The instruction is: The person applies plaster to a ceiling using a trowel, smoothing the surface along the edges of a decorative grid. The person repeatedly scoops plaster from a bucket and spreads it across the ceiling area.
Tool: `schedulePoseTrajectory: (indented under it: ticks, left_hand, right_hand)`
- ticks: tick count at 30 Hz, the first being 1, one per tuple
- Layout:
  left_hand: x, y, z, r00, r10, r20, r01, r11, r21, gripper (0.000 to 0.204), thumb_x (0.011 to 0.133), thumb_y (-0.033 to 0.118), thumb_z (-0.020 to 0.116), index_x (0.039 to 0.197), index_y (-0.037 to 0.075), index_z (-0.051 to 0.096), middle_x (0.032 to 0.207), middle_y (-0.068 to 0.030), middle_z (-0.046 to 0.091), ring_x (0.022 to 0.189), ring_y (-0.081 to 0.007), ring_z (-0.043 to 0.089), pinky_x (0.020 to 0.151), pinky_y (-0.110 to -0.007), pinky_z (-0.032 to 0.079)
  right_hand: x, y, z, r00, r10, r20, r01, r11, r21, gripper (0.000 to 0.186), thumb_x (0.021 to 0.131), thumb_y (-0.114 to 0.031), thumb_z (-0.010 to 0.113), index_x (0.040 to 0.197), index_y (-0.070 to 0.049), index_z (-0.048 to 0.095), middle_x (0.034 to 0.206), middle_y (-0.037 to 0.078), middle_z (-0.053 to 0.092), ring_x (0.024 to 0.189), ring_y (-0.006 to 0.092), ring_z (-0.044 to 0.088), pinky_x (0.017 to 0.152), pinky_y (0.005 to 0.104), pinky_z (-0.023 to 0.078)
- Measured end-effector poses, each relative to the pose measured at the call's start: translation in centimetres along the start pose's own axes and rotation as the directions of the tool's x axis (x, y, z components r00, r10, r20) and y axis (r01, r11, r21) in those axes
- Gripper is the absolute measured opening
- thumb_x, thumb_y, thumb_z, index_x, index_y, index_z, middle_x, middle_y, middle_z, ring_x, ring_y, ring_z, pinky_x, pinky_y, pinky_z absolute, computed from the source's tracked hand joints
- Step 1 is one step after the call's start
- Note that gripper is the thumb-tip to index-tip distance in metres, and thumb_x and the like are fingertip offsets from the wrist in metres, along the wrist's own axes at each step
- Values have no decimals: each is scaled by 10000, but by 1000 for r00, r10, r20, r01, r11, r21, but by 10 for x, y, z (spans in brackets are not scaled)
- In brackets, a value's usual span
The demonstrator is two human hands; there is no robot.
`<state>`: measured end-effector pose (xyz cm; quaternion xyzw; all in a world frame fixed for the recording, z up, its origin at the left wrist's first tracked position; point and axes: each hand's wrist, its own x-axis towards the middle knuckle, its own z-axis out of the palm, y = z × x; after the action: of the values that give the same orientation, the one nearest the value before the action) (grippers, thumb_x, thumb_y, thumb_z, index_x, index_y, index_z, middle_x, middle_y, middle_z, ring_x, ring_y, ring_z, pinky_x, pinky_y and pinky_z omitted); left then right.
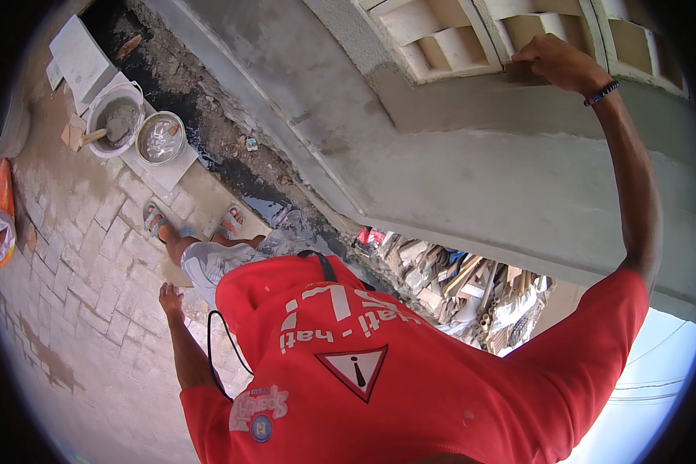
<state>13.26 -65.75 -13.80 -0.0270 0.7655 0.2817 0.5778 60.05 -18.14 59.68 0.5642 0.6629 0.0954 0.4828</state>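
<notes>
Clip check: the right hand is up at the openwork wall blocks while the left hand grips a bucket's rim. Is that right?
No: the head view shows the left hand hanging low, apart from both buckets. The rest holds.

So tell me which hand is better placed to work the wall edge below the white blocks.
Right hand, likely: it holds a small brown piece at that edge; the left hand hangs low, away.

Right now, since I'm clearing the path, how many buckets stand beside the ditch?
2: a white bucket with grey mix in it, and a second bucket just to its right.
</notes>
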Motion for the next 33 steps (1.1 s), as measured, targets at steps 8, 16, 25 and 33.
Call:
schedulePoseTrajectory:
  ticks: [8,16,25,33]
  left_hand:
    - [26,14,8,998,49,32,-48,999,-15,487,960,290,503,1430,188,426,1209,-79,594,716,-146,550,546,-227,345]
    - [25,10,6,998,61,25,-61,998,-6,476,965,298,487,1421,174,432,1184,-86,595,660,-137,550,495,-214,348]
    - [-2,39,17,993,-31,117,24,998,60,486,1004,180,469,1462,65,352,1415,-130,486,1226,-260,526,858,-393,473]
    - [-2,52,30,990,-9,138,3,999,46,510,991,169,472,1463,30,338,1412,-160,471,1248,-284,501,905,-426,466]
  right_hand:
    - [-74,101,-59,991,71,-114,-78,995,-55,361,829,39,574,1147,-96,677,1121,83,589,1137,244,541,999,363,457]
    - [-73,20,13,861,-275,-428,235,961,-146,398,838,47,561,1221,-55,593,1112,98,585,1037,275,561,948,347,523]
    - [-43,-8,114,789,-308,-532,153,936,-316,317,828,-9,587,1142,-51,605,1092,79,559,1051,243,525,900,350,528]
    - [-55,-20,112,802,-333,-496,228,938,-261,379,818,-20,583,1195,-57,582,1085,58,554,1026,238,525,898,348,508]
